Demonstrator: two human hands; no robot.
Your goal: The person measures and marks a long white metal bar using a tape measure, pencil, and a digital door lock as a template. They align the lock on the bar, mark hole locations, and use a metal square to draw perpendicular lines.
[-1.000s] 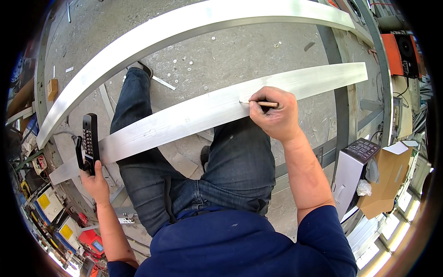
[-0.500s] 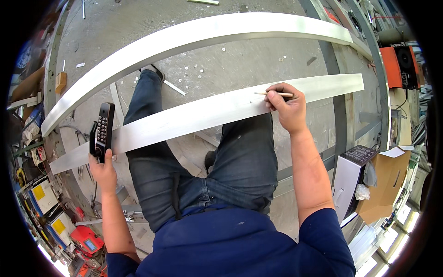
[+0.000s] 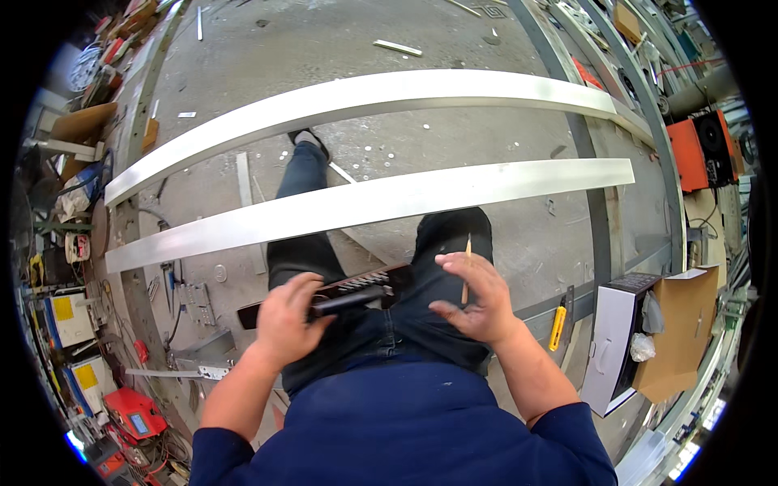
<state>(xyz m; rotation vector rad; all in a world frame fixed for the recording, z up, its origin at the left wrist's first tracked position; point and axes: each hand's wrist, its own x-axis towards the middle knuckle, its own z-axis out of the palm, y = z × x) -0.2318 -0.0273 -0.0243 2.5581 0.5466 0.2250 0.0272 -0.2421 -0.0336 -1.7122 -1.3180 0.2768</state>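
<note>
**Lock [image 3: 366,282] at the lap [image 3: 361,328], pencil [image 3: 468,246] in the right hand [image 3: 473,298]**

The dark keypad lock lies slantwise over the lap, running under the left hand [image 3: 293,320] and out toward the right hand. The left hand arches over it, fingers curled and thumb apart; whether it truly grips or only touches, I cannot tell. The right hand is half open, thumb well away, with the pencil standing nearly upright between its fingers.

The step in hand looks like handling the lock at the lap, with no marking going on: the pencil is off the near bar [image 3: 365,202]. Turning or lifting the lock would call for a surer left-hand hold and the pencil kept out of the way.

Beyond both hands the near bar, pale and long, spans crosswise above the knees, its right end over a steel rail [image 3: 604,215]. Farther out is the curved-looking far bar [image 3: 365,96]. The concrete floor [image 3: 275,49] is littered with scraps. Right of the right hand are a yellow knife [image 3: 557,326], a white box [image 3: 606,352] and an open carton [image 3: 685,324]; left of the left hand, a red machine [image 3: 134,411].
</note>
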